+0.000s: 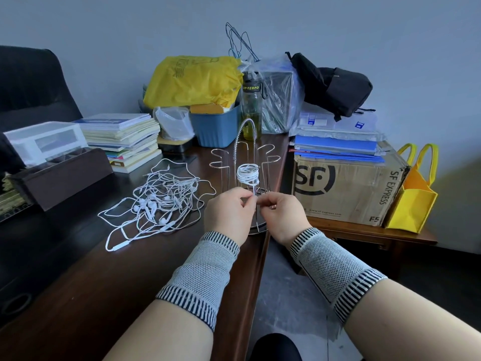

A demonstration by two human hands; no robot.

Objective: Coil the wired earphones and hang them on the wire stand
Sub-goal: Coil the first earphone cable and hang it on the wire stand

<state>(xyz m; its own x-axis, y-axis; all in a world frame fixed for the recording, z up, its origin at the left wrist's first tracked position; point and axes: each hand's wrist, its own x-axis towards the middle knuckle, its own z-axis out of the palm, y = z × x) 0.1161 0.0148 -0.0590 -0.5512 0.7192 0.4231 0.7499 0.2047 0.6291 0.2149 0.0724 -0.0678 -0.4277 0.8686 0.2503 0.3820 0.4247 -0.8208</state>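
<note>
Coiled white earphones [247, 174] hung on wire stand [244, 162], tail pinched below by left hand [229, 213] and right hand [282, 217]. Tangled earphone pile [161, 199] left on desk [130, 269]. Behind: "UP-TEMPO" bottle [251, 110]; right, "SF EXPRESS" carton [346, 188].

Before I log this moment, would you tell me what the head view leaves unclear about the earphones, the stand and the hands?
- Whether the coiled earphones already hang on a hook of the wire stand or are only held in front: overlap hides it.
- How the left hand and right hand pinch the cord: fingertips face away.
- The stand's base: hands cover it.
- How many sets are in the tangled earphones: too intertwined.
</note>
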